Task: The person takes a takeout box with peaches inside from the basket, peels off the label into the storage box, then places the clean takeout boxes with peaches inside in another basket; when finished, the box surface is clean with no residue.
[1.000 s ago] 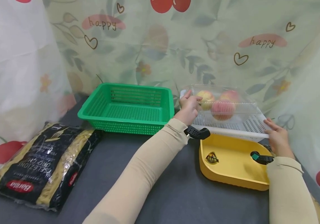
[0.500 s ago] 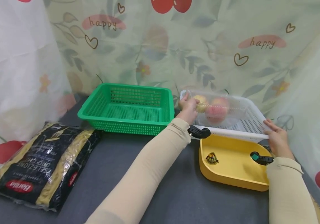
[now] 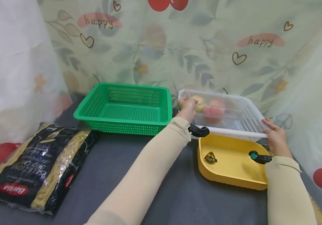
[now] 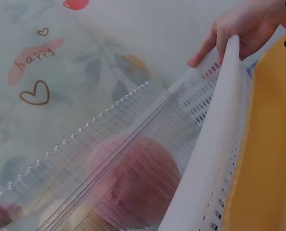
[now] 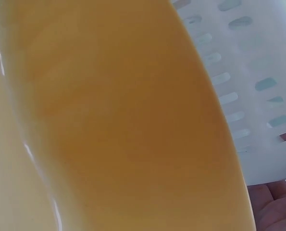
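Note:
A clear plastic fruit box (image 3: pixel 229 111) with red and yellow apples (image 3: pixel 213 110) lies inside the white perforated basket (image 3: pixel 228 131) at the back right. The left hand (image 3: pixel 187 107) pinches the box's left end. At the basket's right end, the right hand (image 3: pixel 276 137) grips the white rim; the left wrist view shows its thumb and fingers on either side of that wall. Ridged clear plastic covers a streaked red apple (image 4: pixel 138 185) there. Only a few fingers of the right hand show in the right wrist view, under the basket's end.
A yellow tub (image 3: pixel 235 162) with a dark sticker stands directly in front of the white basket. Left of them is a green perforated basket (image 3: pixel 127 125). A black and yellow Barilla pasta bag (image 3: pixel 37 165) lies at the left. A patterned curtain (image 3: pixel 138 40) hangs behind.
The clear box with the apples has gone down from above the white basket's rim into it, shifting slightly left. The left hand stays at the box's end; the right hand keeps its grip on the basket.

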`<action>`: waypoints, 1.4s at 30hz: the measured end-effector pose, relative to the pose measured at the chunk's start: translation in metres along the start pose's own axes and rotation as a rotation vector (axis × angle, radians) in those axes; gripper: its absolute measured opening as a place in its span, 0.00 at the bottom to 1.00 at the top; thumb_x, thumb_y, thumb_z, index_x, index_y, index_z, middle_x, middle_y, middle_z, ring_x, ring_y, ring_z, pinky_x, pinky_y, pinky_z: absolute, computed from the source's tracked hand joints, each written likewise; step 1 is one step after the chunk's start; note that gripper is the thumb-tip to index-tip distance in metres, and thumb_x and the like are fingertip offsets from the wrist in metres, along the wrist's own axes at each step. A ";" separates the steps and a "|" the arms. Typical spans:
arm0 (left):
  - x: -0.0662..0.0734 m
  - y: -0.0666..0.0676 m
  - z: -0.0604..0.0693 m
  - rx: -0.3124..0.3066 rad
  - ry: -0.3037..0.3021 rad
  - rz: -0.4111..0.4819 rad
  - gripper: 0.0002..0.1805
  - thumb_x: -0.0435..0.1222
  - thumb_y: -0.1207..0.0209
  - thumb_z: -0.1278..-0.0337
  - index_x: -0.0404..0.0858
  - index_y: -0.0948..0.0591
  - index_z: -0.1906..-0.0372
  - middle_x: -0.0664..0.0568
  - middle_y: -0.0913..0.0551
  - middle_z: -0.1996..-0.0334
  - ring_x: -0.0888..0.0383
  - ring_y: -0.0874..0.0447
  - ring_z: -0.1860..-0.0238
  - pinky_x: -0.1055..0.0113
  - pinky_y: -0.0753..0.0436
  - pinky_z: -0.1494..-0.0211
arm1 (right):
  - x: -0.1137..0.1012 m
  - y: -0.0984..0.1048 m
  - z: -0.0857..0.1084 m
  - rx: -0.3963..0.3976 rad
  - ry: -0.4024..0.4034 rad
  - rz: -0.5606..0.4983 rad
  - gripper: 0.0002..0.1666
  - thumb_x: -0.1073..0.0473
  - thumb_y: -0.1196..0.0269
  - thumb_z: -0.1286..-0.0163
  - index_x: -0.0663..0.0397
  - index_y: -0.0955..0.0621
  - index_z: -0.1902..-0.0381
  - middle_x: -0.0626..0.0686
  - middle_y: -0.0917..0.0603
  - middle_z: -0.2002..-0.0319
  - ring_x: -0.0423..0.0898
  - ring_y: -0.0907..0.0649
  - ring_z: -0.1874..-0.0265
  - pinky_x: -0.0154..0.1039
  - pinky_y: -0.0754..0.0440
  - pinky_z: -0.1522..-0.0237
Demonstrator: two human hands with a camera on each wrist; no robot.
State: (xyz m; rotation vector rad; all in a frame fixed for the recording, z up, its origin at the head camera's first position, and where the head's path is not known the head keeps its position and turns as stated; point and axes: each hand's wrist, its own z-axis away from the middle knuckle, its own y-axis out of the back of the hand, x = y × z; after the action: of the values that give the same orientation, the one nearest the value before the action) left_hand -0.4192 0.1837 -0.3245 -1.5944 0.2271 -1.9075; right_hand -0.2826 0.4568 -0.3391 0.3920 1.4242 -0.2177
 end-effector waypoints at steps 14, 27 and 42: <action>0.035 0.020 0.065 -0.027 0.010 -0.160 0.38 0.14 0.47 0.59 0.40 0.28 0.37 0.45 0.34 0.34 0.53 0.32 0.52 0.72 0.35 0.77 | 0.001 -0.004 0.001 0.012 -0.002 0.002 0.32 0.68 0.56 0.29 0.49 0.44 0.29 0.31 0.52 0.28 0.44 0.56 0.26 0.46 0.54 0.29; 0.025 0.013 0.044 -0.191 0.077 -0.306 0.38 0.21 0.39 0.61 0.40 0.29 0.37 0.45 0.31 0.37 0.57 0.24 0.53 0.68 0.19 0.59 | 0.000 -0.007 0.000 0.024 0.001 0.010 0.32 0.69 0.57 0.29 0.48 0.43 0.29 0.31 0.51 0.28 0.43 0.56 0.26 0.45 0.54 0.29; -0.021 0.006 -0.039 -0.167 0.152 -0.345 0.22 0.44 0.37 0.48 0.43 0.21 0.47 0.53 0.28 0.38 0.52 0.34 0.36 0.56 0.31 0.34 | -0.002 -0.016 -0.005 -0.004 -0.001 -0.005 0.31 0.68 0.57 0.29 0.48 0.44 0.29 0.31 0.51 0.28 0.43 0.55 0.26 0.45 0.53 0.29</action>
State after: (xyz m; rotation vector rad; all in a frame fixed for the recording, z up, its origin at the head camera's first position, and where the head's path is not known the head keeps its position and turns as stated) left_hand -0.4525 0.1806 -0.3543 -1.6839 0.1883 -2.3315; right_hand -0.2933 0.4434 -0.3398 0.3850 1.4250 -0.2185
